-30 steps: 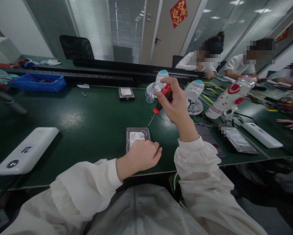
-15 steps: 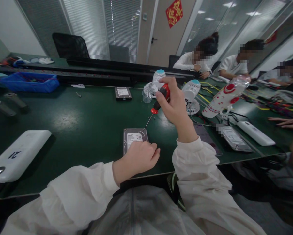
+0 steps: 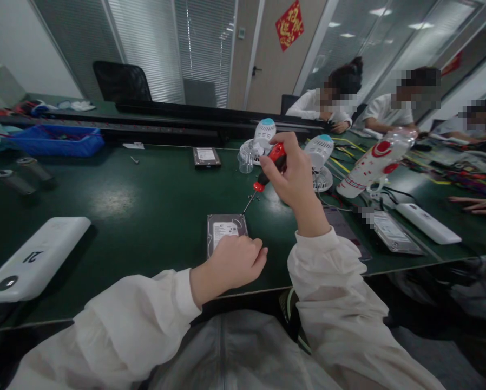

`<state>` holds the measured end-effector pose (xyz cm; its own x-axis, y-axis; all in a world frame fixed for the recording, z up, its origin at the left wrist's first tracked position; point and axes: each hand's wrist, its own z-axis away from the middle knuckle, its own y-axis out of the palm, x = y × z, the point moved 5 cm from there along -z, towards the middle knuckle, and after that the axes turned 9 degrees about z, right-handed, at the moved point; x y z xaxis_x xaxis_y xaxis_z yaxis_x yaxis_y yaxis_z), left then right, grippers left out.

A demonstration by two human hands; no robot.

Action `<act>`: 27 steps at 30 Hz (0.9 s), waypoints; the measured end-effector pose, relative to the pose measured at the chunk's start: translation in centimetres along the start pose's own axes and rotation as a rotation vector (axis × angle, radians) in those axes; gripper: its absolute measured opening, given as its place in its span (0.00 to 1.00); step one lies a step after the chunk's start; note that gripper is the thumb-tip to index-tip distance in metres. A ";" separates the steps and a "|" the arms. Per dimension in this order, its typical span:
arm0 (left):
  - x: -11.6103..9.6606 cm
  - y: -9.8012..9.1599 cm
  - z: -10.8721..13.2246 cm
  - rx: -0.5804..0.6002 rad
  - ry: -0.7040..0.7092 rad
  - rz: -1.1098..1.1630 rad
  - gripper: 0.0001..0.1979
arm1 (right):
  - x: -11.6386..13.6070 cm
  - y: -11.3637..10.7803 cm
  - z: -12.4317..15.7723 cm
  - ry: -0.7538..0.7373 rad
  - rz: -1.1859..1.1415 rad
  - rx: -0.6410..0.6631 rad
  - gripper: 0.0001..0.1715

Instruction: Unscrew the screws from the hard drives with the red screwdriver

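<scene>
A hard drive (image 3: 225, 226) with a white label lies flat on the green table, its near part covered by my left hand (image 3: 238, 259). That hand is closed and rests on the drive, fingers curled at its near right side; what the fingertips grip is partly hidden. My right hand (image 3: 289, 170) is wrapped round the red and black handle of a screwdriver (image 3: 261, 183). The tool is tilted, its tip at the drive's far right corner. Several small screws (image 3: 254, 197) lie just beyond that corner.
Farther back stand a second hard drive (image 3: 206, 157), a clear cup (image 3: 245, 162) and two white fans (image 3: 319, 151). To the right are a bottle (image 3: 359, 170), another drive (image 3: 395, 230) and a power bank (image 3: 427, 222). A white device (image 3: 35, 260) and blue tray (image 3: 58, 142) lie left. People sit at right.
The view has shifted slightly, so everything appears a little lower and to the right. Both hands keep their places, with the screwdriver still at the drive's corner.
</scene>
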<state>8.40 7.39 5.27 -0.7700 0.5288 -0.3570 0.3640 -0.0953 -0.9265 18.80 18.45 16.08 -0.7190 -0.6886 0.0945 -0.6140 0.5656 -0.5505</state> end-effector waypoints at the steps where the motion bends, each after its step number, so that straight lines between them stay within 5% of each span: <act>1: 0.0 0.0 0.0 0.000 0.001 0.000 0.21 | 0.0 0.0 0.0 -0.012 -0.043 0.005 0.18; 5: 0.0 0.1 0.0 -0.014 0.007 -0.003 0.21 | -0.2 0.4 0.1 -0.043 -0.206 0.033 0.21; 18: 0.0 0.2 0.1 -0.017 0.014 0.011 0.22 | 0.1 1.1 0.3 -0.052 -0.197 0.085 0.30; 27: 0.0 0.2 0.0 0.007 0.014 0.002 0.22 | 0.0 0.6 0.1 -0.023 -0.152 0.015 0.23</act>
<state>8.50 7.36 5.14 -0.7619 0.5406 -0.3568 0.3615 -0.1022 -0.9268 18.53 18.74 15.65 -0.6101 -0.7763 0.1585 -0.7101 0.4470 -0.5440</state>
